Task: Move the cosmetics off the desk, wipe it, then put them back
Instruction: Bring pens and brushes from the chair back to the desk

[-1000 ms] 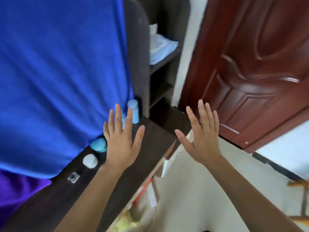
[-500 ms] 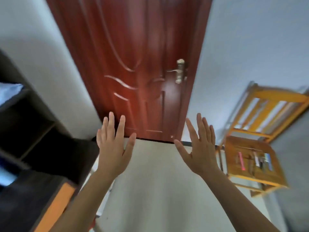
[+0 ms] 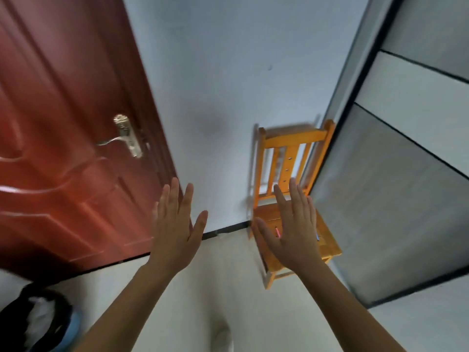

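White wall [image 3: 228, 72] filled the frame, red-brown panelled door [image 3: 63, 179] at left, orange wooden chair [image 3: 294, 138] centre-right. View had swung off the dark worktop; it and the cosmetics were out of frame. Both empty: left grip [image 3: 175, 235] and right grip [image 3: 294, 232] spread wide. Chair looked like the drop-off spot.

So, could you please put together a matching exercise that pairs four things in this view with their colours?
Things:
1. door
2. door handle
3. chair
4. bin

Colours:
A. orange-yellow wood
B. blue, with a black liner
C. reddish brown
D. pale metal

Pairs: 1-C; 2-D; 3-A; 4-B
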